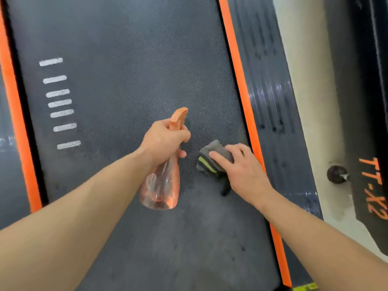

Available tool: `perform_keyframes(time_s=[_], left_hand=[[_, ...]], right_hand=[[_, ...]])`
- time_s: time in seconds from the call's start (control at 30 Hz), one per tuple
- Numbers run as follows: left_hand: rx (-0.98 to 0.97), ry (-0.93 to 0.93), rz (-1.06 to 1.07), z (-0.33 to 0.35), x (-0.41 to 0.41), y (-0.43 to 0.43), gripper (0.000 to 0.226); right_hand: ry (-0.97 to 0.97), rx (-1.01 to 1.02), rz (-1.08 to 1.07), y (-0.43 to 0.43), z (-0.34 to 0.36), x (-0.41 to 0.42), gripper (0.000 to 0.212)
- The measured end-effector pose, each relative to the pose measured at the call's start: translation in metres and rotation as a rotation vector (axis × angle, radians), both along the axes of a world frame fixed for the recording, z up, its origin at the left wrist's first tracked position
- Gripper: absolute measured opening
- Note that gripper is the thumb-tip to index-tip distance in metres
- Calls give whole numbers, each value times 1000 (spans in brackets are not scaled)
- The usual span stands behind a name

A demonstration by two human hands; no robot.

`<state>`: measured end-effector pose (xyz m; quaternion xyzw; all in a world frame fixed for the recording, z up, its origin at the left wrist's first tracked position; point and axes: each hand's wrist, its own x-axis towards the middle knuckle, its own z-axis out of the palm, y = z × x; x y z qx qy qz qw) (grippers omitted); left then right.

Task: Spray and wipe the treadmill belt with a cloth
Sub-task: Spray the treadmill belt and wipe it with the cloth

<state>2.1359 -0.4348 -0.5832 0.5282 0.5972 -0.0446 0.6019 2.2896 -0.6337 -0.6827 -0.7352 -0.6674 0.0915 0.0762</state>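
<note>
**Treadmill belt (126,70) with spray bottle and cloth, seen from the head camera**

The belt, a dark grey textured surface, fills most of the view and runs from the bottom edge to the top. An orange strip (237,70) borders it on each side. A column of short white dashes (59,103) is printed near its left edge. Outside the right strip lies a dark ribbed side rail (270,91).

The left hand (163,141) grips the neck of a spray bottle (161,185), its fingers curled around it just below the orange spray head. The head points away from the person. The translucent orange body hangs back towards the person, over the middle of the belt.

The right hand (241,169) rests flat on a cloth (212,158), with its fingers straight and laid across the top. The cloth is grey with a yellow-green stripe. It lies bunched on the belt, just right of the bottle and near the right orange strip. A dark tail of fabric shows below the hand.

Beyond the side rail is a band of pale floor (304,80). To the right of this stands a dark machine base (375,185) with orange lettering "TT-X2", and a round dark knob (337,174) sits at its edge.
</note>
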Motion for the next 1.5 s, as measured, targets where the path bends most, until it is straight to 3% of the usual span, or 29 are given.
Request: perform_keyframes(time_s=[0.13,0.2,0.33,0.53,0.63,0.93,1.17,1.5], left_hand=[[-7,-3,-55,-6,-21,-19,8],[-5,6,-112,-8,-32,-29,7],[15,30,-134,-9,-48,-51,7],[-33,49,-126,-4,-67,-100,7],[-54,41,-160,-4,-67,-123,12],[-45,53,-238,8,-35,-152,14],[-18,71,-194,26,-9,-148,5],[28,87,-252,24,-1,-152,13]], right_hand=[[81,48,-463,46,3,-14,56],[58,63,-571,40,-1,-44,56],[19,23,-430,-33,-4,-114,59],[114,-122,-246,-119,17,-176,53],[166,-218,-325,-126,31,-180,63],[405,-214,-869,-160,54,-136,54],[449,-312,-802,-199,62,-118,56],[456,-318,-836,-207,61,-116,55]])
